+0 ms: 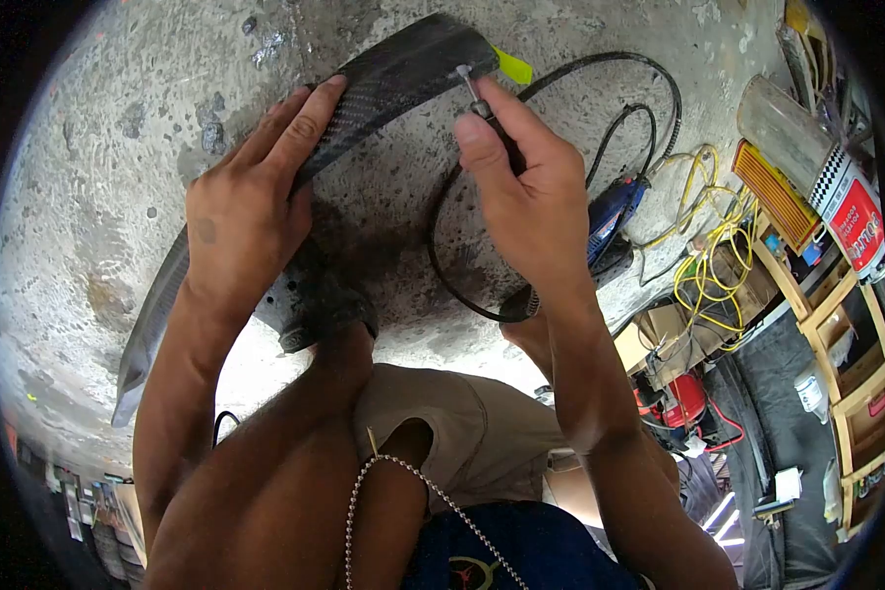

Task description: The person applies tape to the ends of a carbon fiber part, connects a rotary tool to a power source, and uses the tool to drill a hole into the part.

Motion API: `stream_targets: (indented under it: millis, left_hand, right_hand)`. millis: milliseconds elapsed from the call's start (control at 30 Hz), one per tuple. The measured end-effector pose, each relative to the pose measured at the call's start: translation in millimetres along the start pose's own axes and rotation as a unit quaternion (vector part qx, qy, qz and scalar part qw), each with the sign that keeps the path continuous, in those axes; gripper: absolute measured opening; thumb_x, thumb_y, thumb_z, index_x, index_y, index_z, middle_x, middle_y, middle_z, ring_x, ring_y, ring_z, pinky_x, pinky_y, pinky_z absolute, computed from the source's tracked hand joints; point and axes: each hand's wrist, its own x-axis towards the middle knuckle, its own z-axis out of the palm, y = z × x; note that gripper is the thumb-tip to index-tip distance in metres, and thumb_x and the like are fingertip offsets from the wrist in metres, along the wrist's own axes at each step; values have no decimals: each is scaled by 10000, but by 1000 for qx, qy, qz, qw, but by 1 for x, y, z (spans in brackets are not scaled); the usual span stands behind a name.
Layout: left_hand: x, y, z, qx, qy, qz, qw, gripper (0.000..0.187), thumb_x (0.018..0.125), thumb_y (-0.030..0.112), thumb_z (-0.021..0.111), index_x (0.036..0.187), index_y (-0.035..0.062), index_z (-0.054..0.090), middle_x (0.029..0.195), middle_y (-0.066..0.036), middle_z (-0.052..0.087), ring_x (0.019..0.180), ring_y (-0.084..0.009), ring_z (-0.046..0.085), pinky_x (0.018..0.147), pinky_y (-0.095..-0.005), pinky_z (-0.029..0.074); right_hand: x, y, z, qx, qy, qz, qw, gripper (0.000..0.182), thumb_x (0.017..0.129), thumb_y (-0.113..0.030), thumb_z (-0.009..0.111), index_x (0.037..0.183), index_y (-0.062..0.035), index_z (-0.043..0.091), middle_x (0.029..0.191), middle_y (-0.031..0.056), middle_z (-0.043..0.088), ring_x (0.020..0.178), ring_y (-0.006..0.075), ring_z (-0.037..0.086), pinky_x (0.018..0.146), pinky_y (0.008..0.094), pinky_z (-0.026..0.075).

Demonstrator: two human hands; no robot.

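Observation:
A long, curved, dark carbon-fibre strip (393, 84) with a woven pattern runs from the lower left to the top centre. My left hand (251, 192) is closed around its middle, fingers on top and the thumb side underneath. A piece of yellow-green tape (513, 67) sticks out at the far end. My right hand (536, 182) grips a black rotary tool handpiece (499, 133) between thumb and fingers. Its thin metal bit (467, 79) meets the strip near the taped end, where a small pale spot shows. From the handpiece a black flexible shaft (680, 108) appears to loop around to the right.
A blue motor unit (615, 211) lies right of my right hand. Beyond it are a tangled yellow cord (703, 285), a red machine (683, 398), a wooden rack (816, 324) and a red-and-white container (855, 221). My shod foot (315, 300) rests on the stained concrete floor (98, 197) below the strip.

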Motion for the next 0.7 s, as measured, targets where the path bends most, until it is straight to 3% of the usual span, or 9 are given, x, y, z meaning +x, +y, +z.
stream_targets:
  millis: [33, 267, 467, 700]
  left_hand:
    - [0, 0, 0, 0, 0, 0, 1000, 843, 741, -53, 646, 1474, 335, 491, 1320, -65, 656, 1048, -278, 707, 795, -381, 616]
    - [-1, 1, -2, -2, -15, -16, 1000, 861, 735, -54, 651, 1480, 341, 479, 1338, -67, 646, 1094, -272, 693, 818, -382, 613]
    - [-1, 2, -2, 7, -24, -15, 1000, 869, 731, -58, 654, 1482, 341, 477, 1351, -69, 638, 1141, -267, 675, 839, -381, 610]
    - [-1, -1, -2, 3, -21, -4, 1000, 870, 732, -52, 670, 1482, 345, 476, 1348, -63, 639, 1147, -275, 672, 837, -385, 611]
  right_hand:
    - [0, 0, 1, -1, 12, 0, 1000, 384, 966, -226, 685, 1219, 61, 649, 903, 203, 731, 772, 177, 693, 696, 317, 535]
    - [3, 4, 2, 20, 17, -16, 1000, 391, 964, -251, 692, 1204, 55, 655, 873, 202, 719, 742, 172, 676, 679, 319, 528]
    - [1, 9, 2, -19, 39, -44, 998, 380, 959, -252, 700, 1200, 38, 662, 840, 172, 708, 715, 160, 642, 675, 308, 517]
    - [-1, -1, -13, 138, -41, 85, 986, 436, 993, -270, 668, 1296, 39, 615, 825, 53, 685, 749, 97, 604, 700, 268, 501]
